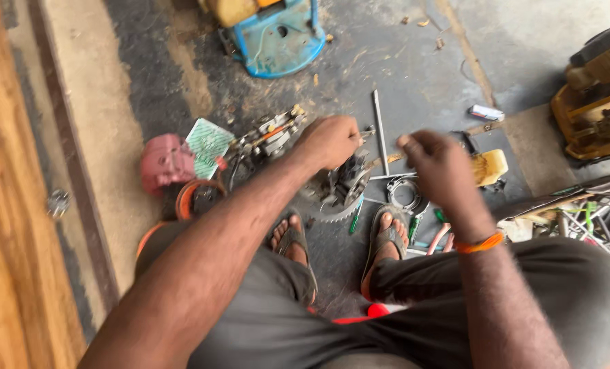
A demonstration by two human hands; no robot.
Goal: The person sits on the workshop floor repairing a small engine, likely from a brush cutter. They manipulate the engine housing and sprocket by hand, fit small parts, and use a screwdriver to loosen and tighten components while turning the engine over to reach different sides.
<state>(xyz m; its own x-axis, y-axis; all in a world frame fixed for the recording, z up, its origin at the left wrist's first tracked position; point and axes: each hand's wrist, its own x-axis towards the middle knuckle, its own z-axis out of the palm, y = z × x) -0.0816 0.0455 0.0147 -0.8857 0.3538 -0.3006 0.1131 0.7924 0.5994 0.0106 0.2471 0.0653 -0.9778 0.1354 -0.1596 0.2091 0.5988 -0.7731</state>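
Oily concrete floor (414, 61), parts crowding: left hand (330, 140) grips engine block (342, 188); right hand (438, 160) blurred, grip unclear

just the one head view here — sits above the squatting person's knees, tilted steeply down and forward at the oily floor, close over the engine block (342, 184), with a blue stool (277, 37) beyond it at the top edge.
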